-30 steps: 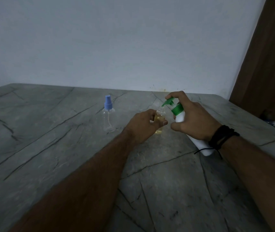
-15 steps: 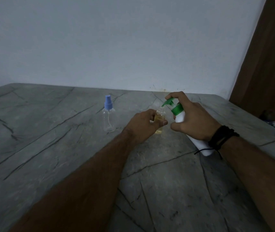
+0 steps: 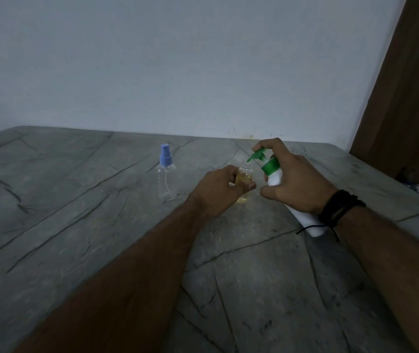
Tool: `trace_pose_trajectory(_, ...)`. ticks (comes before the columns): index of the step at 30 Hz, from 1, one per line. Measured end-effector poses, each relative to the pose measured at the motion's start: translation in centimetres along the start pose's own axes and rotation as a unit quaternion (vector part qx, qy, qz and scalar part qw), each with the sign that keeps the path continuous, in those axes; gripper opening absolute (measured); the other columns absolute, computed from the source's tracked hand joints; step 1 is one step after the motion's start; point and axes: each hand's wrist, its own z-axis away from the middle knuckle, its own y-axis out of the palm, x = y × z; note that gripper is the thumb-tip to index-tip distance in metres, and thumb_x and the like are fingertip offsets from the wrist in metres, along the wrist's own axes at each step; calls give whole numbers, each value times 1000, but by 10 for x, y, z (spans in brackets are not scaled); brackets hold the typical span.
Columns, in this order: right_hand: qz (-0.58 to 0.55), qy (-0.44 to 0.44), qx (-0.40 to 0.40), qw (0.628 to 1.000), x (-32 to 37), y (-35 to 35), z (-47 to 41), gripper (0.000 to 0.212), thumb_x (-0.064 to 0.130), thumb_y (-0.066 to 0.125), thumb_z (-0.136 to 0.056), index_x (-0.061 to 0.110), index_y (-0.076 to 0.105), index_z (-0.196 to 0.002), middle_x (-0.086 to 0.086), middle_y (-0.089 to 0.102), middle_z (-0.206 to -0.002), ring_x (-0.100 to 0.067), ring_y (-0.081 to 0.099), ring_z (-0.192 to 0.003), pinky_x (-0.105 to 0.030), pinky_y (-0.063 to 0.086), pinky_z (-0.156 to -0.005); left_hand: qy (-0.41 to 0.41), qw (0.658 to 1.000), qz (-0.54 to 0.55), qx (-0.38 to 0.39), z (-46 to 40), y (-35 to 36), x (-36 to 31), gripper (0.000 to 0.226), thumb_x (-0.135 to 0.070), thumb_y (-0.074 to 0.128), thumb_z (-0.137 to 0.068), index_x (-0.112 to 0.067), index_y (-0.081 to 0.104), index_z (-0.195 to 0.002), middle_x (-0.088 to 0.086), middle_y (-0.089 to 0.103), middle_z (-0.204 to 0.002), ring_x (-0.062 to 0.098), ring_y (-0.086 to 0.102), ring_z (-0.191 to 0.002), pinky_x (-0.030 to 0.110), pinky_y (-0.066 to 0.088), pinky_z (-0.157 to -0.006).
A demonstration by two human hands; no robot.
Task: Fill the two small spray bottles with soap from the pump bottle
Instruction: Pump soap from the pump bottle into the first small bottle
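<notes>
left hand (image 3: 220, 189): frame centre, fingers and thumb curled round open spray bottle (image 3: 244, 180), steadying it upright on the table (image 3: 76, 225); same grip as a second ago
open spray bottle: no cap, yellowish soap inside, level partway up; position unchanged
right hand (image 3: 296, 183): right of centre, wrapped round pump bottle (image 3: 274, 174), index finger on top of green pump head (image 3: 257, 156)
pump bottle: white body, green collar, tilted, nozzle tip right above the open bottle's neck; base pokes out under the wrist
change: pump head looks slightly higher off the collar than half a second ago; hands barely shifted
capped spray bottle (image 3: 167, 174): clear, blue sprayer on, looks empty, stands upright left of centre, apart from both hands; not moved
wristband (image 3: 338, 210): black cords on right wrist
background: grey wall (image 3: 178, 59), brown panel (image 3: 412, 85) at upper right
</notes>
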Motion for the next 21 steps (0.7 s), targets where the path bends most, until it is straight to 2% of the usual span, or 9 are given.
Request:
trace_pose_trajectory(5, 3, 2, -2, 1000, 0, 1, 1, 72, 10, 74, -72, 34, 41, -132, -4, 64, -74, -20, 62, -63, -36, 50, -60, -1, 1000, 3, 0, 1, 0, -1, 38, -54, 63, -84, -28, 62, -112, -10, 67, -108, 3, 57, -95, 16, 38, -71)
trace_pose_trajectory(9, 2, -1, -3, 1000, 0, 0, 1, 71, 10, 75, -72, 31, 42, -131, -4, 64, -75, -21, 63, -64, -37, 49, -60, -6, 1000, 4, 1, 0, 0, -1, 38, -54, 63, -84, -28, 62, -112, -9, 67, -109, 5, 58, -99, 22, 41, -77)
trace_pose_trajectory(21, -2, 0, -2, 1000, 0, -1, 0, 69, 10, 75, -72, 31, 42, -129, -2, 64, -75, -18, 62, -63, -37, 50, -60, -6, 1000, 3, 0, 1, 0, -1, 36, -55, 62, -83, -30, 62, -110, -12, 66, -106, 3, 57, -96, 21, 40, -74)
